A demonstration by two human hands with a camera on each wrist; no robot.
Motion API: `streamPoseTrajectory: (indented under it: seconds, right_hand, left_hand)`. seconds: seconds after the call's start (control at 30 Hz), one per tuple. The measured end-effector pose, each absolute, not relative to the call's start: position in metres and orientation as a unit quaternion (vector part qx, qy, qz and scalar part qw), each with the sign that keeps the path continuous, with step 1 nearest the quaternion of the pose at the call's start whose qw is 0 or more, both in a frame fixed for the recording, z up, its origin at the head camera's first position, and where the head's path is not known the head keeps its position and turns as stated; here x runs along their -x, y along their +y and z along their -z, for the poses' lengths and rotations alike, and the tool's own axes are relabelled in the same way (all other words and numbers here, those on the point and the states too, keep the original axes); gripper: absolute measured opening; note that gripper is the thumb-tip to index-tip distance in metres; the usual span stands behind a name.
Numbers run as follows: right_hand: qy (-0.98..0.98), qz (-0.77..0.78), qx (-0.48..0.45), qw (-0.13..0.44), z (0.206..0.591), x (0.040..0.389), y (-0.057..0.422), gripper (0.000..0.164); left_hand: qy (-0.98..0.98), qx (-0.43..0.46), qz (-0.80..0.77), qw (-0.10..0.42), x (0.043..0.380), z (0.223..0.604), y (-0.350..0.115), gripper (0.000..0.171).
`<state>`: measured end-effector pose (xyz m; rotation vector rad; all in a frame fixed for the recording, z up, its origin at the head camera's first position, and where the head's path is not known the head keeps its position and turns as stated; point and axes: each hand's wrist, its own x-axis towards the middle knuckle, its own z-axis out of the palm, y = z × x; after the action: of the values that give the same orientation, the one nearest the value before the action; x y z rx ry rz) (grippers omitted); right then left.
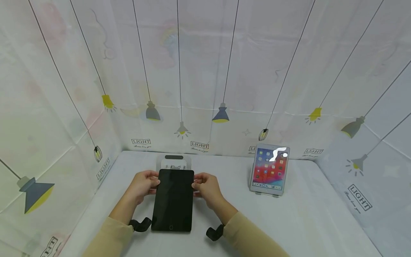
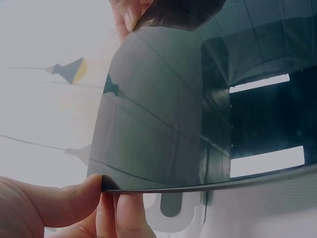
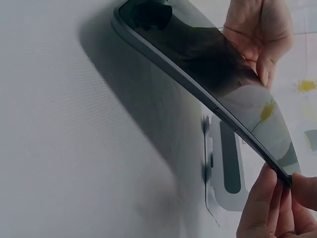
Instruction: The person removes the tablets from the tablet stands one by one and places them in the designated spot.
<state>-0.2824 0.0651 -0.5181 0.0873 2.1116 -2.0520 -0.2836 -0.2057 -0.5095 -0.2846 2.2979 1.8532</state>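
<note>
A black tablet (image 1: pixel 172 203) with a dark, glossy screen is held in front of me by its upper corners. My left hand (image 1: pixel 143 185) pinches the upper left edge, thumb on the screen side and fingers behind. On the opposite edge, my right hand (image 1: pixel 208 189) grips the same way. Just behind the tablet's top is a light grey stand (image 1: pixel 158 162) with a dark oblong pad; the tablet hides its lower part in the head view. In the right wrist view the tablet is tilted above the white surface and apart from the stand (image 3: pixel 218 198).
To the right, a lit white tablet (image 1: pixel 270 167) leans upright on a clear stand (image 1: pixel 269 194). The white-covered table (image 1: pixel 305 221) meets a curtain (image 1: pixel 205 71) printed with lamps at the back and sides. Black wrist bands (image 1: pixel 141 225) show at both sleeves.
</note>
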Motion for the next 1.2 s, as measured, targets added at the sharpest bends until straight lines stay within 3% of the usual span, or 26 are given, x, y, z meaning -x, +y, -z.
streamPoseTrajectory:
  seconds: [1.2]
  right_hand:
    - [0.713, 0.688, -0.039, 0.132, 0.527, 0.254, 0.070, 0.026]
  left_hand:
    - [0.757, 0.110, -0.635, 0.111, 0.262, 0.533, -0.203, 0.030]
